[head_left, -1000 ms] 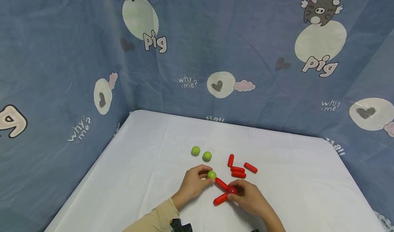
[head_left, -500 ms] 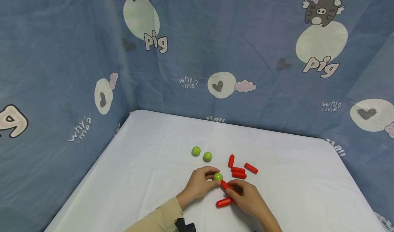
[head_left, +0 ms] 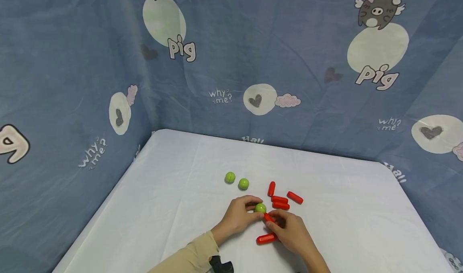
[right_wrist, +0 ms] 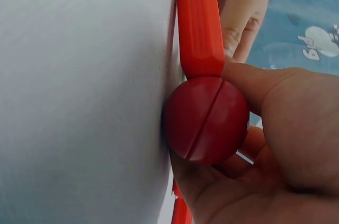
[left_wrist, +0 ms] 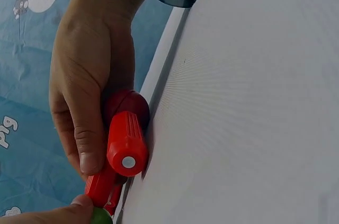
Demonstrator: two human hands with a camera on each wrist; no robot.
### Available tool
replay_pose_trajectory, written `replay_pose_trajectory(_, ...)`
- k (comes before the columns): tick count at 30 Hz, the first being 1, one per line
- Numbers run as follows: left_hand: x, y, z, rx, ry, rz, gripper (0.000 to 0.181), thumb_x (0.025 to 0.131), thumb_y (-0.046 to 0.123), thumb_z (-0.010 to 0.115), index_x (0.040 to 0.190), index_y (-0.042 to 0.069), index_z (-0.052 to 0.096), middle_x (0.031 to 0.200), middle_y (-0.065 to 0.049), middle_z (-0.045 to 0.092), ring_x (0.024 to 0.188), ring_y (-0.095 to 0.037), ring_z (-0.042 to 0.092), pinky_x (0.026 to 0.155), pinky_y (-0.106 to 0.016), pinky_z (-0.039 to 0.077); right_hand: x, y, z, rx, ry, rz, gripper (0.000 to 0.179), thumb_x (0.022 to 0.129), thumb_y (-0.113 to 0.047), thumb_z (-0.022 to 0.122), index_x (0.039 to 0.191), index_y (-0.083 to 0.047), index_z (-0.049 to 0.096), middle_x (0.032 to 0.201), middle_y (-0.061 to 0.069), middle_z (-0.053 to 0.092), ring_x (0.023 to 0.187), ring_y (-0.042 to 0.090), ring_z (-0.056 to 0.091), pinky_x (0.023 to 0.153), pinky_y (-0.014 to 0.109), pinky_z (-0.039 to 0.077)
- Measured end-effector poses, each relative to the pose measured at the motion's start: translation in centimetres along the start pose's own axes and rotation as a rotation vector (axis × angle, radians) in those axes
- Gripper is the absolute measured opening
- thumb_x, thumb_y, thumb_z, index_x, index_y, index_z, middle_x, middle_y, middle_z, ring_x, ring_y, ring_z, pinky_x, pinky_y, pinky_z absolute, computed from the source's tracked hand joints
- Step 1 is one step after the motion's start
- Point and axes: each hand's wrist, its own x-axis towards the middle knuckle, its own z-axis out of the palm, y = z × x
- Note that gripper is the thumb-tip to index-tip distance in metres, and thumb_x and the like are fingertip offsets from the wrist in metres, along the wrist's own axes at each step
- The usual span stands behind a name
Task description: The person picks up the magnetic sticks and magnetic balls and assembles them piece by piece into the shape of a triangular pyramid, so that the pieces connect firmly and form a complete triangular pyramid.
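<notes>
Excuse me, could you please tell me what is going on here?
A person is handling balls and rods on a table with a white cloth cover. The left hand holds a glossy green ball at one end of a red, plastic-looking rod, which the right hand grips beside a dark red ball. A second red rod sticks out from that ball. Whether the green ball is fixed on is unclear. Two more green balls and four loose red rods lie further back.

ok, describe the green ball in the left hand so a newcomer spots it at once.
In the head view, start at the white table and find the left hand. It holds the green ball, at one end of a red stick. Unlike the two loose green balls farther back, this one is held.
</notes>
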Motion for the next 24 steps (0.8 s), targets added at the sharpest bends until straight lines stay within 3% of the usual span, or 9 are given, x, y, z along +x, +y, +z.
replay_pose_trajectory(11, 0.07, 0.07, 0.07, -0.003, 0.045, 0.005, 0.031, 0.094, 0.024, 0.075, 0.119, 0.006, 0.072, 0.12, -0.009, 0.074, 0.11, -0.022, 0.073, 0.09, -0.023, 0.058, 0.02, -0.01, 0.04, -0.02, 0.025, 0.017, 0.026, 0.088, -0.025, 0.08, 0.111, -0.013, 0.074, 0.083, -0.006, 0.068, 0.076, 0.01, 0.057, 0.069, 0.025, 0.046)
replay_pose_trajectory(16, 0.18, 0.05, 0.04, -0.01, 0.068, 0.018, 0.028, 0.096, 0.021, 0.072, 0.117, 0.002, 0.072, 0.116, -0.014, 0.075, 0.107, -0.024, 0.074, 0.089, -0.028, 0.059, 0.02, 0.02, 0.03, -0.028, 0.034, 0.027, 0.026, 0.088, -0.023, 0.08, 0.11, -0.013, 0.074, 0.082, -0.006, 0.067, 0.076, 0.01, 0.056, 0.068, 0.026, 0.045)
replay_pose_trajectory(24, 0.53, 0.04, -0.11, 0.036, 0.102, 0.023, 0.024, 0.095, 0.019, 0.072, 0.115, 0.005, 0.074, 0.112, -0.01, 0.077, 0.104, -0.023, 0.074, 0.09, -0.029, 0.059, -0.03, -0.01, -0.17, -0.032, 0.041, 0.046, 0.027, 0.088, -0.024, 0.08, 0.111, -0.012, 0.074, 0.081, -0.005, 0.065, 0.076, 0.012, 0.055, 0.068, 0.026, 0.044)
